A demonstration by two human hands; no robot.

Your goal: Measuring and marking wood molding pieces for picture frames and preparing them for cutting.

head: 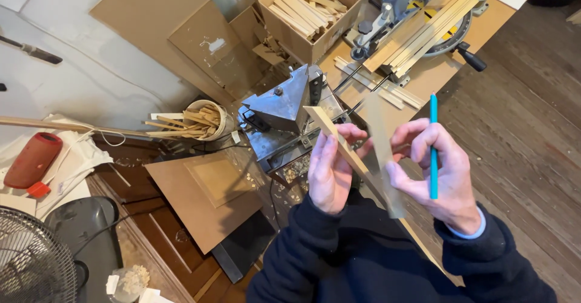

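**2 hands, 2 wood strips, 1 pen**

Centre frame, the left hand (330, 170) has its fingers closed around a thin wood strip (339, 142), angled up toward the metal machine (284, 112). Just right of it, the right hand (439, 176) pinches a second, blurred strip (381, 151) between thumb and fingertips, with a blue pen (433, 145) upright between its fingers. Top of frame: a cardboard box (308, 46) full of cut strips, and a mitre saw (417, 18) on the counter (433, 79) carrying long slats.

Dark navy sweatshirt sleeves with ribbed cuffs, light blue shirt cuff at right wrist
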